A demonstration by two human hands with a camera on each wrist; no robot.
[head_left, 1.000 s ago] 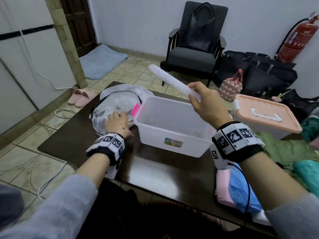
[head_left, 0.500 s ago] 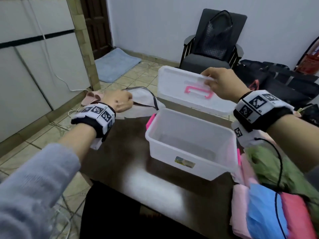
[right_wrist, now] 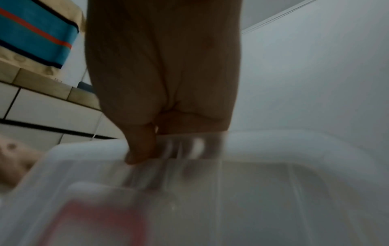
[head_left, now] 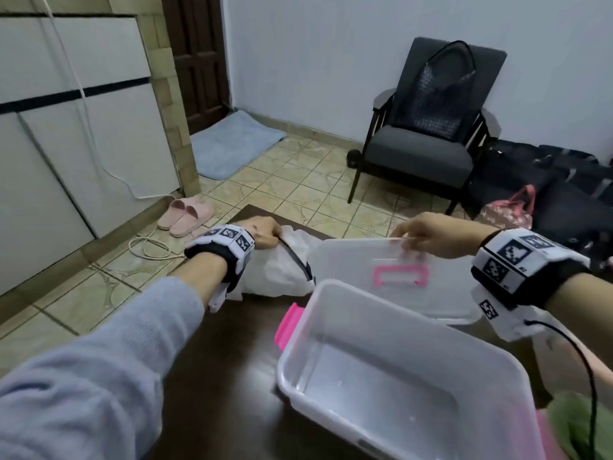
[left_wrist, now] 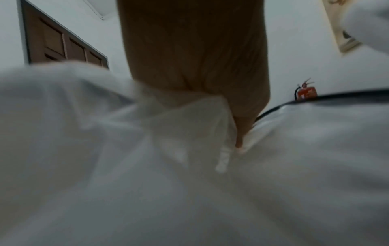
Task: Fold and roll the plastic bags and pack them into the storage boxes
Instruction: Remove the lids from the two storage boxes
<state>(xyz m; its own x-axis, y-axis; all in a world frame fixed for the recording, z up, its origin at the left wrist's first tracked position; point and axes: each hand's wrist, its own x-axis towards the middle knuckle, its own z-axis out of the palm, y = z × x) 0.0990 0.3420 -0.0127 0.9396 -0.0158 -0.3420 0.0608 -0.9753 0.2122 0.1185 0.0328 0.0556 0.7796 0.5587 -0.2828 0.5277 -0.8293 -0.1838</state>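
- I see the dark tabletop (head_left: 212, 376) under both wrists, carrying everything my fingers reach.
- The open storage box (head_left: 391, 380), clear with a pink latch, stands nearer to me than either set of fingers, below my right wrist.
- Its clear lid (head_left: 358, 260) with the pink handle lies just beyond the box; my right hand (head_left: 428, 234) grips its far edge, and the right wrist view shows the thumb (right_wrist: 141, 146) clamped against the rim from this side, fingers curled behind.
- A white plastic bag (head_left: 282, 273) with a black strap is bunched on the tabletop directly under my left fingers, just left of the lid.
- My left hand (head_left: 262, 232) is clenched on the top of that bag; the left wrist view shows the fingers (left_wrist: 240, 133) pinching a gathered fold of it.
- Green fabric (head_left: 577, 423) sits at the near corner, past my right wrist.
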